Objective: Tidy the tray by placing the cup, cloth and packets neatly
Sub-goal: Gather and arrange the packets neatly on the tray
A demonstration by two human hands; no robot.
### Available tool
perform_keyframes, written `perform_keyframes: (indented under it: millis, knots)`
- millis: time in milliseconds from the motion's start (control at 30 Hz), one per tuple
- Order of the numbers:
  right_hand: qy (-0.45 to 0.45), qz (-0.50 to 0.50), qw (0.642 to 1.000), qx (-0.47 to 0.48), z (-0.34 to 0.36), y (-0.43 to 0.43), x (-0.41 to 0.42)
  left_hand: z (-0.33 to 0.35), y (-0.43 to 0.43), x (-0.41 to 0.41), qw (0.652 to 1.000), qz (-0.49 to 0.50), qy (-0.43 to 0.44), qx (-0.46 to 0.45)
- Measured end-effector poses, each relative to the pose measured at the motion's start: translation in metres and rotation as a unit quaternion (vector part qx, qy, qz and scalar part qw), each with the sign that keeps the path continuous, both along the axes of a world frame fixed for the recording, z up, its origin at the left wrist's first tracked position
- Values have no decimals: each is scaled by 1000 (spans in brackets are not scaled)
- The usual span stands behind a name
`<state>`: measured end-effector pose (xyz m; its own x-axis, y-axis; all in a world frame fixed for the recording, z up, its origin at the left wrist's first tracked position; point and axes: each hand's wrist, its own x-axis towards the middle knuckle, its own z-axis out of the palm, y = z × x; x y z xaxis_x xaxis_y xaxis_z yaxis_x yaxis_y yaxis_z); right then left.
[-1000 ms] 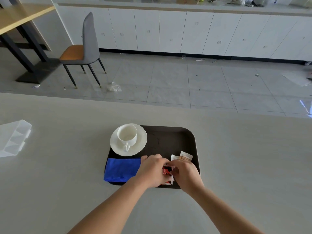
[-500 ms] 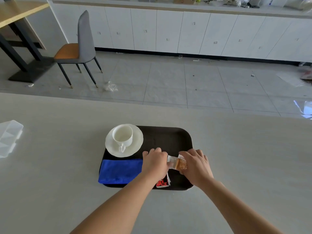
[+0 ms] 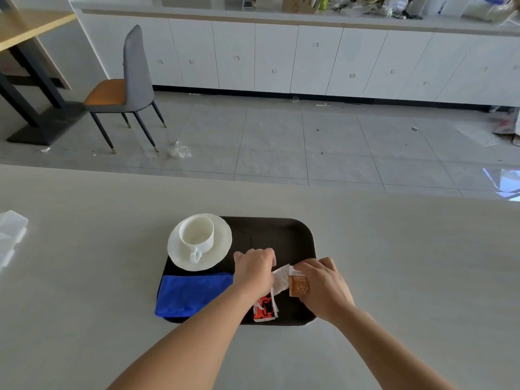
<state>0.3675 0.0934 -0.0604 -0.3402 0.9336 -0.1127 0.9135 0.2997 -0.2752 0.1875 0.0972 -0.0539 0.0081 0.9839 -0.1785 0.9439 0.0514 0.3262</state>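
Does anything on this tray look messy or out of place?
Mostly the packets: the red packets lie skewed at the near edge of the tray, while a white packet and the brown packet in the right hand sit tilted, not yet lined up. The saucer seems to overhang its far left corner.
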Motion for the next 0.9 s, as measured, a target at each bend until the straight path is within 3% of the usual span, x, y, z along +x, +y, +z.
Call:
perform_keyframes:
  millis: [400, 533, 700, 767, 900]
  knots:
    - [28, -15, 999, -27, 1, 1, 5, -4, 1, -1, 999, 10, 32, 8]
    - [46, -25, 998, -34, 2, 0, 6, 6, 6, -10, 990, 117, -74, 14]
    - [94, -42, 995, 11, 9, 0, -2, 26, 5, -13, 937, 240, -255, -13]
    - [103, 17, 993, 48, 13, 0, -8, 33, 5, -7, 907, 262, -329, -33]
    - [167, 51, 982, 70, 19, -1, -19, 40, 4, 6, 894, 249, -362, -93]
